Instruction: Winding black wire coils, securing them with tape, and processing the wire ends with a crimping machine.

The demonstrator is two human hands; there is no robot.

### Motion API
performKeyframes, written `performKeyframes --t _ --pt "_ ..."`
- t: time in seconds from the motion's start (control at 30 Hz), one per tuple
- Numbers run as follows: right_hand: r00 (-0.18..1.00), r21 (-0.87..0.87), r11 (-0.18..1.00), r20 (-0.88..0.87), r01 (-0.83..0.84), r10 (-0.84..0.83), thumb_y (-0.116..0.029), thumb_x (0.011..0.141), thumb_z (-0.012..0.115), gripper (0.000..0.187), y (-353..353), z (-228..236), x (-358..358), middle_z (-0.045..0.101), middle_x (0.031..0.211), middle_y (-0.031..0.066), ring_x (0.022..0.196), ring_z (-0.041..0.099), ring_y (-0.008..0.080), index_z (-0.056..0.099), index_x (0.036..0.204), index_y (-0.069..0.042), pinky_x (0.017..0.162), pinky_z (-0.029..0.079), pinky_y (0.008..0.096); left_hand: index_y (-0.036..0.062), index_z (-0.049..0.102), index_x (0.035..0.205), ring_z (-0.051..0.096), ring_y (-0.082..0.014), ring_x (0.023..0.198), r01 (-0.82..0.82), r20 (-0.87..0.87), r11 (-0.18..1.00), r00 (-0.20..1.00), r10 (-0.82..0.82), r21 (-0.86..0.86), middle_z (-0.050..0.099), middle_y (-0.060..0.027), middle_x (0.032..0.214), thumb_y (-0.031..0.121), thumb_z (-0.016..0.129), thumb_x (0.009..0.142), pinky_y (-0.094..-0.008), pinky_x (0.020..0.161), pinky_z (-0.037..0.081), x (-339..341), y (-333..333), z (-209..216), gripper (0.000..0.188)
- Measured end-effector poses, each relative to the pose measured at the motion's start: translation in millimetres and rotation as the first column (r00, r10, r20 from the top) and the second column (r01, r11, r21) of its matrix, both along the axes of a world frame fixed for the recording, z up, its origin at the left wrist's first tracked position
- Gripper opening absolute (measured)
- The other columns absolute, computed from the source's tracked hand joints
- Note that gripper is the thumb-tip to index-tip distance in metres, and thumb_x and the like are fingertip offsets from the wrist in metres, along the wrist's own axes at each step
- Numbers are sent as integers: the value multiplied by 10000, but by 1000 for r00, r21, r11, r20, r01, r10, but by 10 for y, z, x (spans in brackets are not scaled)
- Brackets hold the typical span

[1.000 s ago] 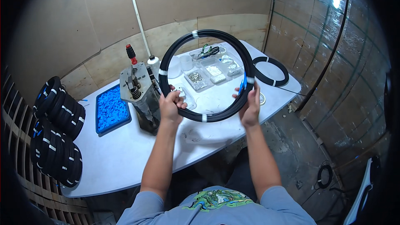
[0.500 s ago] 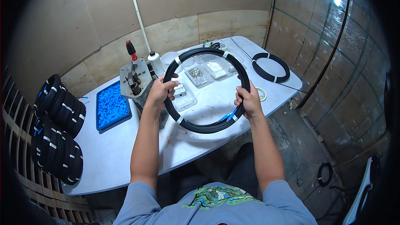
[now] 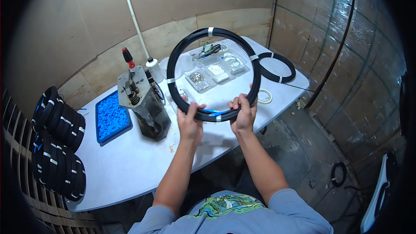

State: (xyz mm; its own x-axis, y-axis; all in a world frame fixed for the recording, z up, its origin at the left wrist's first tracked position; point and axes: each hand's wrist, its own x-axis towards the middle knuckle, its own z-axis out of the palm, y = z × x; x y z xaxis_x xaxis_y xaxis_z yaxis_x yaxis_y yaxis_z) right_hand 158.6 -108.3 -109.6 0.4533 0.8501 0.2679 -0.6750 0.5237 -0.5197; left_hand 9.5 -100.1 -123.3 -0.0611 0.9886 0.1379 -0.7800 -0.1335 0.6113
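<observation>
Black cable coil (image 3: 172, 66) held above table (image 3: 125, 173); left hand (image 3: 190, 122) and right hand (image 3: 243, 116) curled closed around its lower rim, blue cable ends (image 3: 214, 114) between them. Tray (image 3: 115, 135) left of metal press (image 3: 151, 117).

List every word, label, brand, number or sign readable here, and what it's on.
Lettered green shirt print: too small and bent to read.
Held black coil and its white bands: no writing to be made out.
White bottle: none legible.
</observation>
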Motion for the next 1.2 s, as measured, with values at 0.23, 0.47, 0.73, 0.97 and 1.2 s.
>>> performKeyframes --t 0.23,0.47,0.73,0.97,1.2 --pt "966 -31 974 127 -224 226 -425 1035 462 463 127 -214 452 599 1042 61 1056 588 193 478 1331 -69 911 492 371 101 397 1222 381 -83 507 -30 -60 998 998 27 -48 404 0 689 -16 511 876 -259 468 383 -403 322 227 382" --pt "855 -99 965 448 -244 262 -399 1062 416 467 233 306 807 501 860 35 659 494 110 447 1347 -30 572 445 258 83 466 1262 368 -70 504 168 -362 981 912 -193 -100 392 29 660 24 567 883 -228 452 356 -734 441 391 397" --pt "813 -29 977 550 -213 193 -232 1040 505 535 44 260 656 460 930 16 661 437 74 309 1503 -51 571 418 229 124 497 1214 372 -77 509 186 -394 980 897 -201 -77 434 28 675 21 603 877 -252 466 357 -898 591 454 368" --pt "785 -339 940 575 -27 230 -114 971 572 415 45 340 646 446 765 -12 581 411 56 451 1359 -33 501 390 220 106 507 1148 394 -79 526 133 -499 988 853 -155 -81 458 25 688 78 652 894 -258 483 366 -793 529 616 294" --pt "962 -236 966 222 -105 158 12 882 528 388 1 221 581 463 760 -9 565 410 65 485 1260 -65 478 366 220 -3 409 1379 613 -228 1100 -185 -163 979 967 196 83 607 -156 1202 330 584 994 -344 934 517 -689 586 418 538"
